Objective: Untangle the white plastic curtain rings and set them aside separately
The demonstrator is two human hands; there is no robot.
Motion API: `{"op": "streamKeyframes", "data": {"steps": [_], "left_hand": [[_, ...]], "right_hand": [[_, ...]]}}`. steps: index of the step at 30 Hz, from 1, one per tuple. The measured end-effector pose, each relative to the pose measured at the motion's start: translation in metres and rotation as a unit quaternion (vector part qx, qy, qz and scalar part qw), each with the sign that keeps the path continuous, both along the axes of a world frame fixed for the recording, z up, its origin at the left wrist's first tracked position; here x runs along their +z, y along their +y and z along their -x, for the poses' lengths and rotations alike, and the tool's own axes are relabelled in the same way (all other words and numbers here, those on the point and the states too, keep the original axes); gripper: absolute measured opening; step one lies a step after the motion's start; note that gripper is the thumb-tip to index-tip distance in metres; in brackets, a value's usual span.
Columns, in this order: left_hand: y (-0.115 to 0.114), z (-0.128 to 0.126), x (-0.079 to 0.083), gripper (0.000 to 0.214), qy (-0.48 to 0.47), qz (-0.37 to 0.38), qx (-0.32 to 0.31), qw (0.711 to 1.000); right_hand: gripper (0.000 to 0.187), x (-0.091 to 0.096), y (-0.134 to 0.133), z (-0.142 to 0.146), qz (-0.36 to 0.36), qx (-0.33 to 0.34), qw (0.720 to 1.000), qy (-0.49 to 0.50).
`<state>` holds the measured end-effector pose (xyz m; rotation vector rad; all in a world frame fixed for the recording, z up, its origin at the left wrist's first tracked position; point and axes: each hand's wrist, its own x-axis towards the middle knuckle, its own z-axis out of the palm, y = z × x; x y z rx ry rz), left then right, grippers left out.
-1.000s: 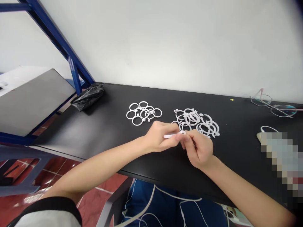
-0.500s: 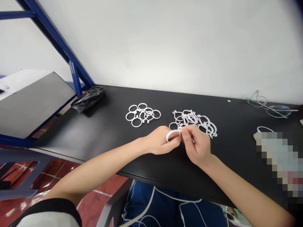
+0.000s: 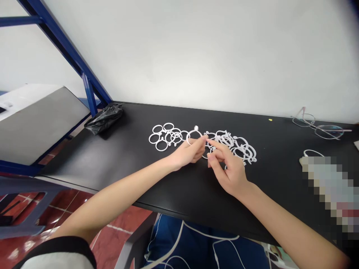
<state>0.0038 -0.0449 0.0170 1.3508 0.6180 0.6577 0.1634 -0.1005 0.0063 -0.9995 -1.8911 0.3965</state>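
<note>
My left hand point(image 3: 188, 151) pinches a white plastic ring point(image 3: 193, 136) by its lower edge and holds it upright just above the black table point(image 3: 129, 164). The ring hangs between two groups: a flat cluster of closed white rings point(image 3: 166, 135) to its left and a tangled pile of white rings point(image 3: 234, 146) to its right. My right hand point(image 3: 227, 168) hovers next to the pile with its fingers apart and nothing in them, the forefinger pointing toward the left hand.
A crumpled black plastic bag point(image 3: 104, 116) lies at the table's back left corner by a blue metal frame point(image 3: 84, 71). Eyeglasses point(image 3: 319, 126) and a white cable point(image 3: 312, 153) lie at the far right. A grey board point(image 3: 36, 119) sits lower to the left.
Both hands were pressing one ring together near the table's front. Now my left hand has carried the ring up and to the left, and my right hand has let go and spread its fingers.
</note>
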Motion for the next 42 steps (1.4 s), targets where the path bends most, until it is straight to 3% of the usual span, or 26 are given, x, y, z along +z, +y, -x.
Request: {"op": "streamKeyframes", "data": {"steps": [3,7,13,19,23,29,32,37,42], "left_hand": [[0.006,0.001,0.001,0.058,-0.117,0.133,0.079,0.981],[0.014,0.008,0.001,0.052,-0.227,0.219,0.173,0.933],[0.019,0.011,0.003,0.048,-0.259,0.315,0.26,0.875],[0.017,0.01,0.008,0.048,-0.27,0.337,0.278,0.858],[0.016,0.01,0.007,0.051,-0.269,0.327,0.275,0.863],[0.012,0.01,0.012,0.057,-0.256,0.292,0.207,0.898],[0.007,0.008,0.016,0.052,-0.224,0.224,0.199,0.928],[0.0,0.0,0.012,0.025,-0.114,0.049,0.202,0.971],[-0.003,-0.004,0.002,0.021,-0.056,-0.006,0.138,0.989]], "right_hand": [[0.037,-0.001,-0.001,0.0,0.013,0.014,1.0,-0.003],[0.035,0.0,0.0,0.0,0.024,0.008,1.0,-0.002],[0.033,0.0,0.0,0.0,0.031,0.007,0.999,-0.004],[0.032,-0.001,0.0,-0.001,0.033,0.006,0.999,-0.006],[0.031,0.0,0.0,-0.001,0.034,0.004,0.999,-0.006],[0.029,0.001,0.0,0.0,0.025,0.001,1.0,-0.011],[0.028,0.0,0.0,0.0,0.023,0.002,1.0,-0.011],[0.027,0.001,-0.002,-0.001,0.002,0.003,1.0,-0.006],[0.023,0.005,-0.002,-0.001,-0.024,-0.03,0.999,-0.002]]}}
